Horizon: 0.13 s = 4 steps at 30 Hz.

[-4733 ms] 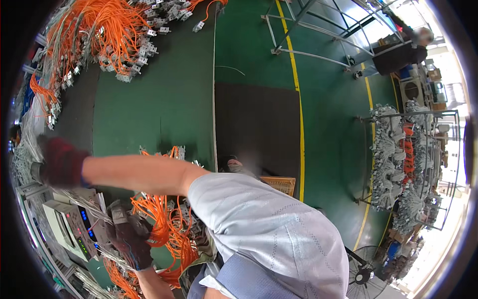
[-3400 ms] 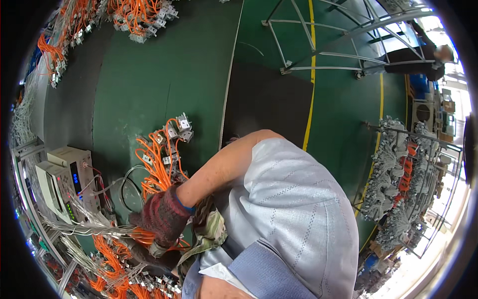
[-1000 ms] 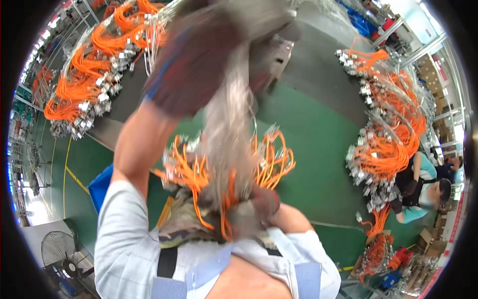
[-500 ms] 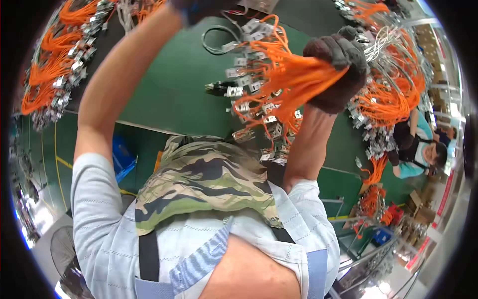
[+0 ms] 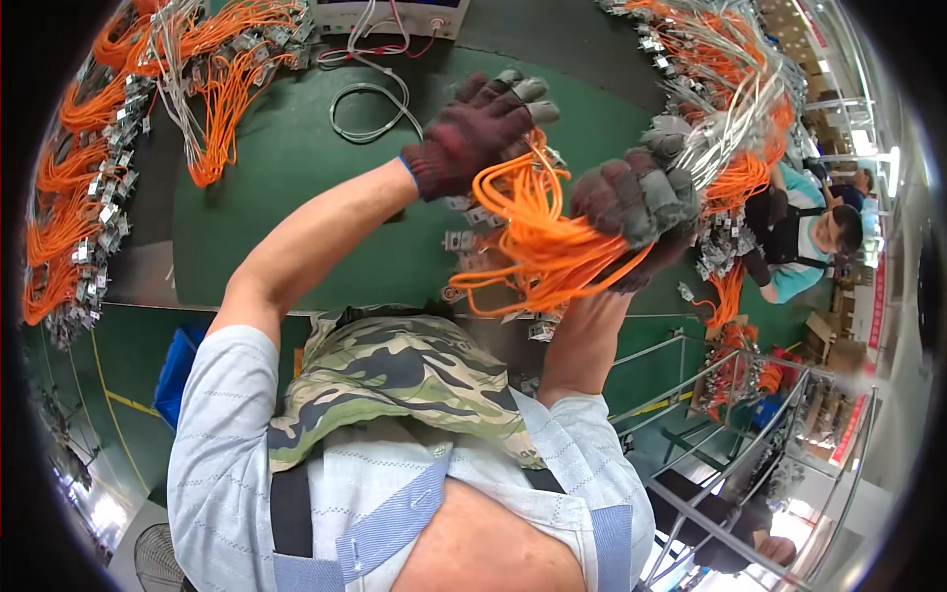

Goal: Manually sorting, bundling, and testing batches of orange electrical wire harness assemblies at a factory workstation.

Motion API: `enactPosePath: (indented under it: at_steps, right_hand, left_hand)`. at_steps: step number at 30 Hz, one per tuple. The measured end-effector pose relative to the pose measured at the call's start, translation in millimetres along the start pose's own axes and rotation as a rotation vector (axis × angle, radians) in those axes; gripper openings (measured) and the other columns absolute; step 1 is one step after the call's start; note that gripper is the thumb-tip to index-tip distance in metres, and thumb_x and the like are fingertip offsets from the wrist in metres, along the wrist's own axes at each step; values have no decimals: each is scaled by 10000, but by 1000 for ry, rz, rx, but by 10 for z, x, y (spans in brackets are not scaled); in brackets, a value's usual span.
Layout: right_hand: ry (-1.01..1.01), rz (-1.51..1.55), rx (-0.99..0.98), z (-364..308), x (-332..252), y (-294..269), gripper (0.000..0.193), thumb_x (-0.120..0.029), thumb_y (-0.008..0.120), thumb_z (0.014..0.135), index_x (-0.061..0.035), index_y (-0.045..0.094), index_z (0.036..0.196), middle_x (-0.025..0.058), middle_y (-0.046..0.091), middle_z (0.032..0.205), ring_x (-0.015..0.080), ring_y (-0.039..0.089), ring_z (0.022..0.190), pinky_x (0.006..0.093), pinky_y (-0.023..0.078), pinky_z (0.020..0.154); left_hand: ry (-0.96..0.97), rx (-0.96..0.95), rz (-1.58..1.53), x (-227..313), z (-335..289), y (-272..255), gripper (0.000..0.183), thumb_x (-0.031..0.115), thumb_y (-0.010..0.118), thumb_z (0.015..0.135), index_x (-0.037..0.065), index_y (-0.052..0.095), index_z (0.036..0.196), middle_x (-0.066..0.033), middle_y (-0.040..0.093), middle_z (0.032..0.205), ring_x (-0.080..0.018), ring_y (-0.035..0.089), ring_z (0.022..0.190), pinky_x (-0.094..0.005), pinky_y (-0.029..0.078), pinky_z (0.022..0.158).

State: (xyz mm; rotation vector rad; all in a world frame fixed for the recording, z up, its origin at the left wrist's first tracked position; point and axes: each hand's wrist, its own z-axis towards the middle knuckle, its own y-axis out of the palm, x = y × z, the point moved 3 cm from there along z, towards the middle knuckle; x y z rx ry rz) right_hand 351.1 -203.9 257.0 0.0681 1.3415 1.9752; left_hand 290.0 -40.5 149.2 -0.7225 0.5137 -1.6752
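My right hand [image 5: 636, 207], in a dark glove with grey fingers, is closed round a bundle of orange cables [image 5: 547, 252]. Its loops hang to the left, and small metal connectors [image 5: 460, 241] show along their left side. My left hand [image 5: 483, 133], in a dark reddish glove with grey fingertips, reaches over the upper left of this bundle. Its fingers are stretched out and a little apart, close to the uppermost orange strands. Whether its thumb touches a strand is hidden.
A green mat [image 5: 296, 217] covers the bench. Orange cable bundles [image 5: 64, 207] line the left; another bundle [image 5: 222, 109] lies farther in. A bench instrument [image 5: 434, 15] with grey leads stands at the back. White and orange cables [image 5: 735, 128] are piled right, near a co-worker [image 5: 804, 237].
My left hand has come down and right, from the top edge to the orange bundle. My right hand has lowered slightly, still gripping the cables. The view has shifted.
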Motion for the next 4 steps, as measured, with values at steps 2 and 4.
enactPosePath:
  at_steps: [2,4]
  right_hand:
    - [118,2,-49,-25,112,141,414,-194,612,1001,25,530,1343,-57,633,707,82,570,526,300,501,534]
    - [46,-13,15,-97,248,105,530,-261,609,1008,10,461,1439,-64,628,688,91,551,469,289,500,507]
  left_hand:
    - [-52,-77,-150,-238,-75,158,622,459,736,852,184,599,1393,-148,545,1500,-395,496,1387,-540,379,1139]
    - [-57,-314,-184,-319,-160,282,676,479,753,836,172,583,1414,-160,520,1525,-398,446,1441,-537,287,1202]
